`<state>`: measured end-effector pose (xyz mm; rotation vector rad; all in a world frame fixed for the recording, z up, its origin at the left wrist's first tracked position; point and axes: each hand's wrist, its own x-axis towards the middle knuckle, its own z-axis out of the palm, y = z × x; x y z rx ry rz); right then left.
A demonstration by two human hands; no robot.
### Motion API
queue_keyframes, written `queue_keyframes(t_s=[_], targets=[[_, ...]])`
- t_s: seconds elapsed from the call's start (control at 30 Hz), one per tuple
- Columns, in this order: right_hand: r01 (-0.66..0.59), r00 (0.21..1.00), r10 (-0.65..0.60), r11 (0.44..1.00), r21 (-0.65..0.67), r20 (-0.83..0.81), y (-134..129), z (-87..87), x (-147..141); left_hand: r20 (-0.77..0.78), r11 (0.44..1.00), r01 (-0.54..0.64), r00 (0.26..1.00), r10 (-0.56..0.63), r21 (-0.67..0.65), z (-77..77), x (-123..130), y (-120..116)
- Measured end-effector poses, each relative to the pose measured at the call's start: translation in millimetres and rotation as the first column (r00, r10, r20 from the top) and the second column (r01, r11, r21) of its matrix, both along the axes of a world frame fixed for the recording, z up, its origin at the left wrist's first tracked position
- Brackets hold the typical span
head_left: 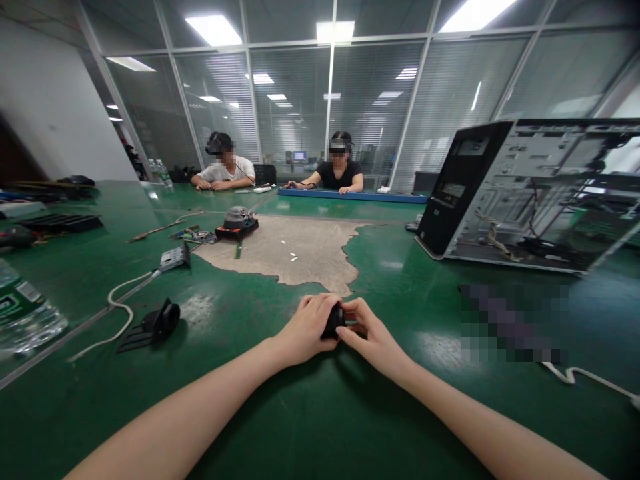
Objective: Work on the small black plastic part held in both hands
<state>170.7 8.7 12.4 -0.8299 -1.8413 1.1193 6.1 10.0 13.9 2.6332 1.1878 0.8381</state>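
A glass partition (295,100) with blinds closes off the far side of this room, and below it spreads a long green tabletop (310,427). At its near edge I see two bare hands meeting over a small black part (333,323). The left hand (311,325) wraps it from its own side, fingers over the top and thumb underneath; the right hand (367,331) pinches its other side with thumb and forefinger. So the part sits directly between the two sets of fingertips, neither hand nearer than the other. Too much is covered for me to tell its long axis.

Just beyond the fingers begins a bare grey patch (320,253) in the green surface. Off to the left lies a black bracket (155,325), well apart from the hands, and behind it a metal box (175,257) with a white cable (110,296). Further off, a fan assembly (237,227) rests by the patch's far left edge.

On the right stands an open computer tower (460,180), its front carrying a round HP logo (437,213). A clear bottle (37,327) at far left has a green label (17,297), whose lettering is cut off. Across the table, two people wearing headsets sit behind their own hands.
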Motion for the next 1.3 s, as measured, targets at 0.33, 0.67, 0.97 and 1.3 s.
queue_keyframes(t_s=[0.33,0.67,0.97,1.3], targets=[[0.061,0.998,-0.060,0.998,-0.016,0.007,0.9,-0.9,-1.1,0.016,1.000,-0.011,1.000,0.012,-0.005,-0.3,1.4,-0.1],[0.097,0.995,-0.102,0.982,0.163,0.023,0.0,-0.7,0.2,0.014,1.000,-0.006,1.000,0.006,0.000,0.8,1.3,-1.2],[0.082,0.996,-0.083,0.996,0.024,0.044,0.6,1.2,-1.0,0.022,1.000,-0.018,1.000,0.018,0.000,-1.4,1.7,0.2],[0.094,0.994,-0.103,0.976,0.198,0.035,-1.7,0.0,0.2,0.021,1.000,-0.011,1.000,0.011,-0.002,-0.6,1.5,0.0]])
